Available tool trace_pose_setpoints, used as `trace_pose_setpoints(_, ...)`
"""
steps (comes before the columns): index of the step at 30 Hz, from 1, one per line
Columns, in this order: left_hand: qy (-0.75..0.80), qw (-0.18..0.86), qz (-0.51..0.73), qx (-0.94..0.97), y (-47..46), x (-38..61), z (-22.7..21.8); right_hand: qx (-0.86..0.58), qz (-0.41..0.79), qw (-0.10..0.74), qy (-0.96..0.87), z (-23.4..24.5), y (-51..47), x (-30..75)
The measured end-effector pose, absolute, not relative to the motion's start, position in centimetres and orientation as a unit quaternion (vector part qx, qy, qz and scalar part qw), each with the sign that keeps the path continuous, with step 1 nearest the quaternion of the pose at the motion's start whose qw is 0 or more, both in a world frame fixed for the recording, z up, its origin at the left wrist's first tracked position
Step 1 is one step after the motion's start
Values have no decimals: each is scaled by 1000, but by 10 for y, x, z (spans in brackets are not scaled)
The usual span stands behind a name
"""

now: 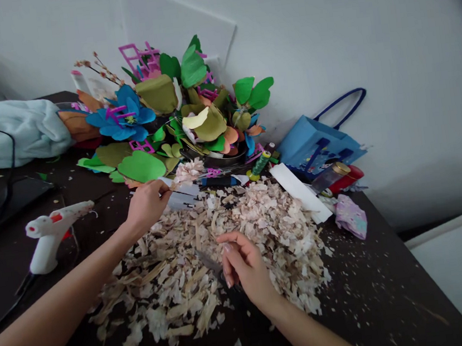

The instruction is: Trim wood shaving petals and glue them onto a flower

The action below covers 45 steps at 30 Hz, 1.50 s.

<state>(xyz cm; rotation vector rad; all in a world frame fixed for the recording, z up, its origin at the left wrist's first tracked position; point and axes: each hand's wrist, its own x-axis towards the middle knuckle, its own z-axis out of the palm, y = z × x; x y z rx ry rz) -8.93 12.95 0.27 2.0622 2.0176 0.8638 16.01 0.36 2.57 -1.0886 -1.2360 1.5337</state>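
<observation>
My left hand point(148, 205) reaches to the back edge of the heap, its fingertips pinched together at the thin end of a pale pink handmade flower point(188, 171). That flower points right, over a white sheet with dark lines point(183, 195). My right hand point(245, 266) is over the middle of the heap, thumb and forefinger near each other and the other fingers curled. A pair of scissors point(208, 261) sticks out from under those fingers, blades towards the upper left; its dark handles are mostly hidden by my hand. Dry beige and pinkish scraps point(278, 217) form the heap.
A white glue gun point(48, 240) stands at the left. Behind lie blue and green artificial flowers point(131, 115), a green thread spool point(261, 162) and a light blue cloth point(15, 132). To the right are a blue bag point(307, 141), a white strip point(301, 192) and a crumpled purple packet point(351, 216).
</observation>
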Motion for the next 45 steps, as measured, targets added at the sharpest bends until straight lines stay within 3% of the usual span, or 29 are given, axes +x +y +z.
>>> trace_pose_setpoints(29,690,39,196,696,109,-94,24,-438,625,497,-413,13,-8,185)
trace_pose_setpoints(33,674,23,223,704,86,-93,48,-442,624,496,-411,14,-7,190)
trace_pose_setpoints(37,623,0,344,703,57,-82,63,-470,597,477,-442,17,-7,199)
trace_pose_setpoints(45,535,183,356,744,28,-46,47,-465,604,466,-449,17,-13,212)
